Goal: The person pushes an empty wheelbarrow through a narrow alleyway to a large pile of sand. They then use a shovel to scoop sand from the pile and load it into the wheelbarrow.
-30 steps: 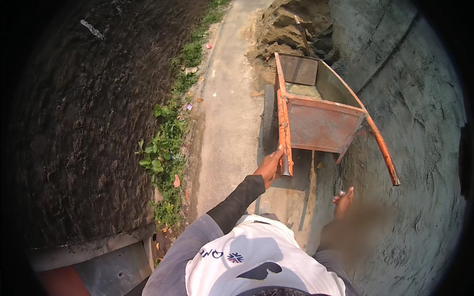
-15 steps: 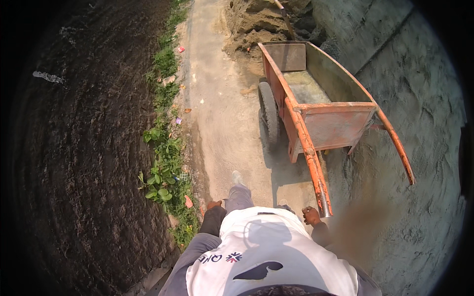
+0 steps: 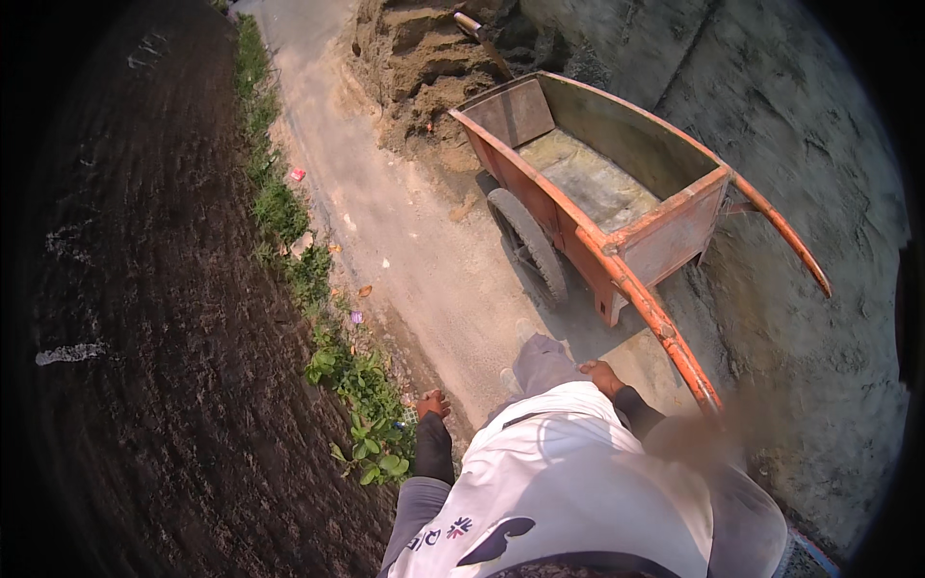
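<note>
Narrowing the path (image 3: 405, 241) are sand (image 3: 414, 72) and an orange cart (image 3: 626, 140).

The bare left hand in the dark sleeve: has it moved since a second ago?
Yes. The left hand has let go of the orange, rod-shaped left cart handle and moved leftward, toward the green leafy roadside plants.
</note>
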Demonstrator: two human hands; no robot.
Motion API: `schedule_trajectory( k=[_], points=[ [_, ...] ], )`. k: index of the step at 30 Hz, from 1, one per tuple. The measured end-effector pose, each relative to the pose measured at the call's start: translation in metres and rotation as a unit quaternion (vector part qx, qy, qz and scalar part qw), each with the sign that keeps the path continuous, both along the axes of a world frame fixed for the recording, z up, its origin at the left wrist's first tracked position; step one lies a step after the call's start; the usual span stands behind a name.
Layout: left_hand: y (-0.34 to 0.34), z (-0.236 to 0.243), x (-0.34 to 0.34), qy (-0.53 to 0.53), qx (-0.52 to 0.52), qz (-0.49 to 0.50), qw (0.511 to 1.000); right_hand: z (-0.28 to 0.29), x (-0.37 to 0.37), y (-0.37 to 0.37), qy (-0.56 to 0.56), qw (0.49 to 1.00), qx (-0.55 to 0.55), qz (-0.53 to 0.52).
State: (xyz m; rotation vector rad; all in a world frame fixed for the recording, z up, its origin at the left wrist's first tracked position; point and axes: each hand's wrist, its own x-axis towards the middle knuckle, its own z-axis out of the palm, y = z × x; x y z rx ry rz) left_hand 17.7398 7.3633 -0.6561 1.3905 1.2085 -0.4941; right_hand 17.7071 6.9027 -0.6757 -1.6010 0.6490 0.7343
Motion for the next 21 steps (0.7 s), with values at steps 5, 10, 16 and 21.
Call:
schedule_trajectory(
  k=[5, 10, 16, 21],
  points=[
    [-0.021, 0.005, 0.075, -0.021, -0.018, -0.13, 0.991, -0.042, 0.076, 0.027, -0.032, 0.96, -0.129, 0.248],
    [0.047, 0.032, 0.125, -0.003, 0.016, -0.096, 0.995, -0.063, 0.202, 0.074, -0.182, 0.828, -0.188, 0.496],
    [0.13, 0.043, 0.166, -0.03, 0.09, 0.165, 0.982, 0.013, 0.43, 0.124, -0.076, 0.904, -0.169, 0.385],
    [0.125, 0.03, 0.202, 0.044, 0.112, 0.061, 0.991, 0.049, 0.601, 0.142, -0.055, 0.975, -0.114, 0.182]
  ],
)
